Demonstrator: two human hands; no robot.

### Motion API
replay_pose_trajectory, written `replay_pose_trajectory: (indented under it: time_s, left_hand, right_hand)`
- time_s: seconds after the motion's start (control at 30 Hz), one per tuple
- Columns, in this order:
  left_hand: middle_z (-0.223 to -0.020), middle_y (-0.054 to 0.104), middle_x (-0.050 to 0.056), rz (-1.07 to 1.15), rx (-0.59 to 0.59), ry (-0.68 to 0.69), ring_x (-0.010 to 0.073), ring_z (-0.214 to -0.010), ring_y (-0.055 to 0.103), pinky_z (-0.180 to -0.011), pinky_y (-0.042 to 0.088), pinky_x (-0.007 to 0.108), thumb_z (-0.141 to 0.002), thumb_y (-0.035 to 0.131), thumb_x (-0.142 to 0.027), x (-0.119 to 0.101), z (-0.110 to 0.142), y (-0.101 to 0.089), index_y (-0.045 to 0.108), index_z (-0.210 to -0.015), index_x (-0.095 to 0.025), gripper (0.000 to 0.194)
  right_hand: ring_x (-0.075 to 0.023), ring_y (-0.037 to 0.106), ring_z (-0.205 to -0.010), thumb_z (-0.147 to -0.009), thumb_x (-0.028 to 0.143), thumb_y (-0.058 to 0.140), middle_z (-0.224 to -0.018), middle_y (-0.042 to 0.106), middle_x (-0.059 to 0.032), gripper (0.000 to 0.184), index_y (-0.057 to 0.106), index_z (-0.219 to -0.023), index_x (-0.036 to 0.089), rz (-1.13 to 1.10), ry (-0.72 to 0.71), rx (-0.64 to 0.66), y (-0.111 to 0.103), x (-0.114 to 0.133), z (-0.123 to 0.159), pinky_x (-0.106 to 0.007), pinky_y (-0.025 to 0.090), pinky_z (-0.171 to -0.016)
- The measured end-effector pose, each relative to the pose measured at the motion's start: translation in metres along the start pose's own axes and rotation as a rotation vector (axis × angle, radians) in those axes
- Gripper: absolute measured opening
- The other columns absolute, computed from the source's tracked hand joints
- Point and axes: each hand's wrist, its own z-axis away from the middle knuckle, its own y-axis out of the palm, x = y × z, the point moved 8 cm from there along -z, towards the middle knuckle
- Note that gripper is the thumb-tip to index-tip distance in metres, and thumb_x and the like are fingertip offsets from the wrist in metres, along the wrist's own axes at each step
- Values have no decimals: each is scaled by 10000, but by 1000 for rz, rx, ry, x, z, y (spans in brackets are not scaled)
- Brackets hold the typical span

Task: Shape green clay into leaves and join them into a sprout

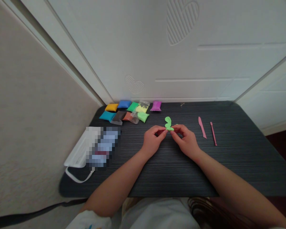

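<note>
A light green piece of modelling clay (169,128) is pinched between my two hands over the dark table. My left hand (153,140) grips its left end with thumb and fingertips. On the other side, my right hand (186,140) has its thumb and fingers closed on the right end. Just beyond the fingers, a curved light green clay shape (167,121) shows; whether it is joined to the pinched piece I cannot tell. A tiny bit of light clay peeks out behind the right fingers.
Several coloured clay packets (124,104) lie at the back left, with a purple packet (156,106) beside them. A pink plastic knife (201,127) and a thin pink tool (213,133) lie at right. A white face mask (82,152) and a blurred-out rectangular object (105,148) sit at left.
</note>
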Motion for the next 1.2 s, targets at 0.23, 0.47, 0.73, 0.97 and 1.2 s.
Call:
replay_pose_trajectory:
  time_s: [0.23, 0.47, 0.73, 0.97, 1.2]
  left_hand:
    - [-885, 598, 38, 94, 86, 7, 116, -711, 537, -650, 439, 252, -731, 561, -302, 2, -1, 7, 610, -918, -191, 223]
    - [-855, 609, 25, 38, 79, -2, 125, -748, 543, -677, 431, 251, -750, 539, -338, 5, -2, 5, 626, -871, -199, 204]
    - [-870, 598, 34, 75, 78, -14, 132, -759, 545, -683, 436, 255, -748, 542, -336, 5, -2, 4, 616, -875, -189, 207]
    - [-834, 599, 30, 88, 133, -32, 125, -722, 523, -668, 416, 250, -756, 530, -336, 7, -3, 7, 621, -880, -183, 216]
    - [-796, 576, 25, 134, 140, -63, 126, -723, 527, -669, 420, 240, -758, 526, -332, 12, -2, 9, 592, -843, -163, 200]
  right_hand:
    - [-155, 601, -798, -772, 263, 501, -890, 627, -20, 179, 550, -943, 237, -24, 15, 42, 4, -5, 0, -333, 479, -774]
    - [-150, 604, -825, -767, 224, 500, -921, 628, -17, 231, 533, -994, 248, -55, 34, 83, 9, -7, 1, -338, 479, -805]
    - [-150, 603, -845, -777, 232, 497, -945, 624, -21, 252, 524, -1027, 247, -69, 37, 88, 10, -5, 2, -331, 478, -810]
    - [-153, 603, -845, -785, 237, 491, -945, 625, -24, 234, 523, -1017, 245, -65, 45, 101, 11, -5, 2, -328, 481, -800]
    - [-143, 601, -841, -791, 228, 487, -925, 627, -22, 214, 525, -1002, 224, -48, 61, 121, 14, -2, 3, -312, 473, -795]
